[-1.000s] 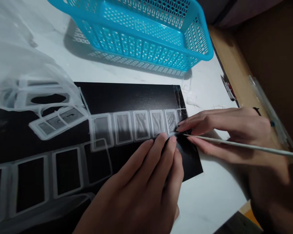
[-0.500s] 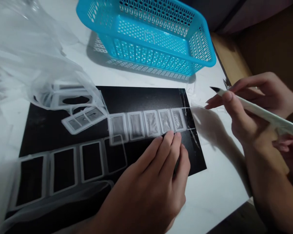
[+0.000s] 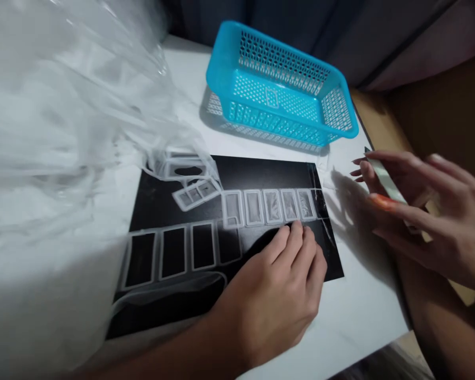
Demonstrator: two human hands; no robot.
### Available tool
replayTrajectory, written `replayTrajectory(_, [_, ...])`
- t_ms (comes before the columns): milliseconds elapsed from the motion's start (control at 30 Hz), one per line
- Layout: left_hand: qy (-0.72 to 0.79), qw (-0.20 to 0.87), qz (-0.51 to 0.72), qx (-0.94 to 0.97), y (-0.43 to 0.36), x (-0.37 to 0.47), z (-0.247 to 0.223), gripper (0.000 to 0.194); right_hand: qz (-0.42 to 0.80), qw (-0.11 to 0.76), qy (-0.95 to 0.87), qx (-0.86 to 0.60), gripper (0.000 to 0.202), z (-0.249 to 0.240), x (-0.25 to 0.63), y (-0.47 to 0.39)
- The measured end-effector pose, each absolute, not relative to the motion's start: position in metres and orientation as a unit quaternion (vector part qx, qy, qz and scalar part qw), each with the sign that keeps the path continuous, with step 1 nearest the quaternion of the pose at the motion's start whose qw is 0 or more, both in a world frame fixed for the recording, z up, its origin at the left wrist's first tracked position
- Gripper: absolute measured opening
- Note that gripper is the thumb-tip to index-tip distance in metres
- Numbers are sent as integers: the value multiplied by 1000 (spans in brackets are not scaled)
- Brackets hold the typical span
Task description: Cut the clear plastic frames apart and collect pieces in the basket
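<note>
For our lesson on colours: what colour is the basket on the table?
The basket is bright turquoise blue, shown best in the head view.

The left hand rests on a black sheet beside clear frames; a blue basket stands beyond it, and to its right the right hand holds a pale tool.

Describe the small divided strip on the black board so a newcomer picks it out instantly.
On the white table, find the black board. Toward its far left corner, just beside the clear plastic bag, lies a small pale-edged strip. Unlike the neighbouring row of framed panels, it lies slanted, with crossbars inside one shared frame.
</note>
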State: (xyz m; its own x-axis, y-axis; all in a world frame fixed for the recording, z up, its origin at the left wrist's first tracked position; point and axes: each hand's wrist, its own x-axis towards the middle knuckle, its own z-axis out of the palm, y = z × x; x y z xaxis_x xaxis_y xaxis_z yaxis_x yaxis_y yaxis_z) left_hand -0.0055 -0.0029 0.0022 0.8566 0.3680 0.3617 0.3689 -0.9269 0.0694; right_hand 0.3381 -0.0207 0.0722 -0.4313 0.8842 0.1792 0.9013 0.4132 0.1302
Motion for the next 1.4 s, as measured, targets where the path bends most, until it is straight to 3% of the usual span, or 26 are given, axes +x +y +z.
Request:
replayTrajectory(133, [-201,11,-193,-960,-5,-6,1,53,-123,38,-862,-490,67,77,342,10])
replayTrajectory(567, [-205,29,-219,-954,-6,-3,-8,51,-79,37,-930,-356,22,79,343,76])
replayTrajectory(667, [-207,27,-229,-951,-5,-2,-8,50,12,138,-927,-348,14,89,339,79])
replayTrajectory(800, [-194,44,-211,-957,-2,-2,-5,53,194,421,-766,-445,3,105,322,74])
replayTrajectory(867, [-185,58,-206,-959,-1,-2,-3,53,291,467,-688,-473,19,107,304,71])
replayTrajectory(967, [-183,61,-219,-956,0,-2,-4,54,432,437,-648,-451,40,98,274,69])
replayTrajectory(1100, [-175,61,-232,-955,0,-2,-7,53,508,448,-551,-487,42,81,244,70])
replayTrajectory(1200, [-148,55,-233,-960,1,-2,-5,42,526,438,-547,-482,43,71,231,79])
replayTrajectory(1300, [-118,53,-246,-961,3,-3,-1,18,476,432,-619,-452,41,68,221,83])
replayTrajectory(1400, [-91,75,-270,-956,4,-3,4,8,297,334,-772,-453,20,73,212,57])
